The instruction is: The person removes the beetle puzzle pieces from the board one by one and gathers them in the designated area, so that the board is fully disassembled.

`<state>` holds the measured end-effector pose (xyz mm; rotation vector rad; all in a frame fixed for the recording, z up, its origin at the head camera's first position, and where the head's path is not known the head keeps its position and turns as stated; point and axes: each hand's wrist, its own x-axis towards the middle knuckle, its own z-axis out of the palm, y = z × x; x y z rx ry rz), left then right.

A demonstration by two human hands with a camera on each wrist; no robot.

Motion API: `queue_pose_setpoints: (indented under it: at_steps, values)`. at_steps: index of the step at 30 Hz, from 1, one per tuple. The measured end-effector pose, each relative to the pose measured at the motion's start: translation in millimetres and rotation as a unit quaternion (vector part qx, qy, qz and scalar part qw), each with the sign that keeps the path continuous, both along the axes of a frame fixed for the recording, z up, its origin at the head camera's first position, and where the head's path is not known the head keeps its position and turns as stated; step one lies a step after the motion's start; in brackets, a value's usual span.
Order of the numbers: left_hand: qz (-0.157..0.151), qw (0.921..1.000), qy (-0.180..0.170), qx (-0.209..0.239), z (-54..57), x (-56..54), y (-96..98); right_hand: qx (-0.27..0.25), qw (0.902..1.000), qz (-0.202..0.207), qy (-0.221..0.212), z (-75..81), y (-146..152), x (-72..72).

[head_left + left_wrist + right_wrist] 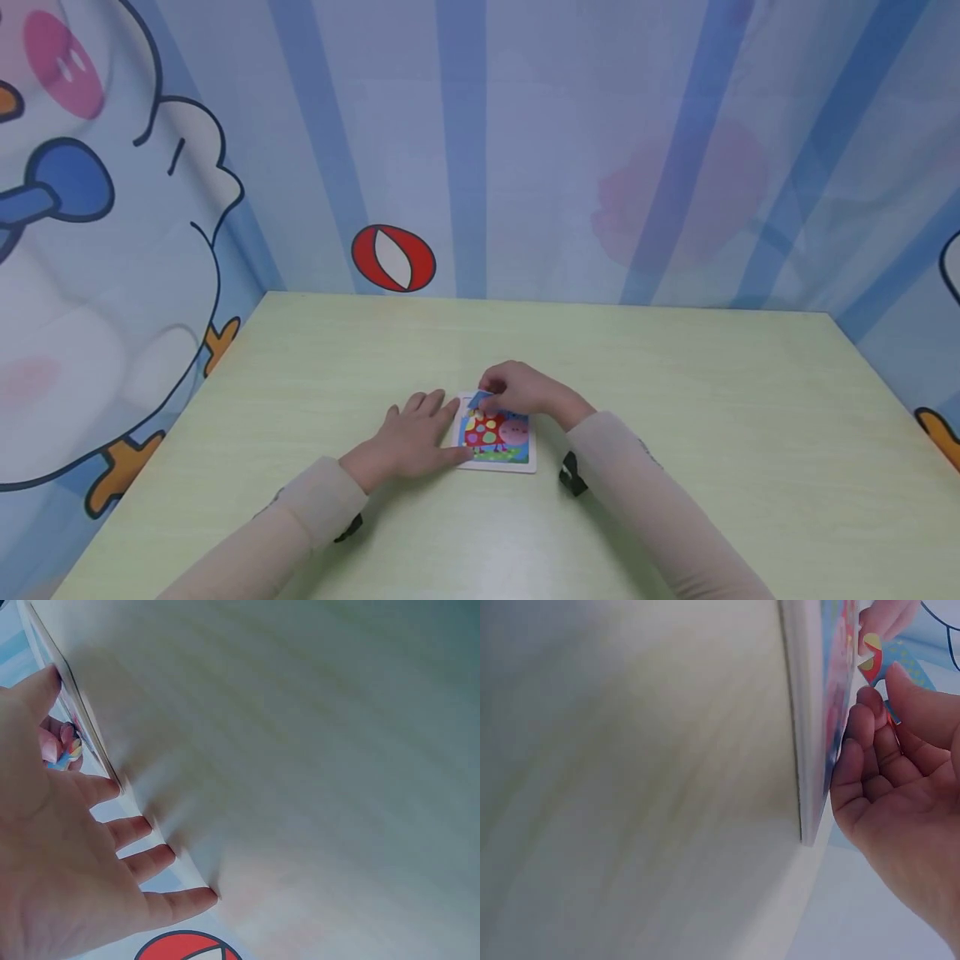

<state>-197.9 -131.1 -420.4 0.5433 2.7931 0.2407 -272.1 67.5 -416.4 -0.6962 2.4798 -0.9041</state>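
Note:
A small square jigsaw puzzle [491, 432] with a white border lies flat on the table, showing a red, spotted ladybug with a pink face. My left hand [412, 437] spreads its fingers at the puzzle's left side, the thumb touching the lower left edge and the index finger near the upper left corner. Over the puzzle's top part, my right hand [525, 390] pinches a puzzle piece [907, 669] between thumb and fingers. This piece is blue with pale dots and a red and yellow corner; it stands tilted above the board in the right wrist view.
The pale yellow-green table [675, 392] reaches back to a curtain [540, 167] with blue stripes and cartoon prints. A printed red and white ball [393, 258] shows on the curtain just above the table's far edge.

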Motion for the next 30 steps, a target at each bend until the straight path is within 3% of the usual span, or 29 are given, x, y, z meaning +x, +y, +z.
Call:
queue_pose_setpoints:
  at_steps: [14, 30]
  values:
    - [0.007, 1.0, 0.001, -0.002, -2.3, -1.2, 0.8, -0.037, 0.9993, 0.006, 0.007, 11.7, 34, 4.4]
    - [0.009, 1.0, 0.003, 0.0, -1.5, 0.7, 1.0, -0.061, 0.9961, -0.063, -0.012, 23.1, 113, 6.0]
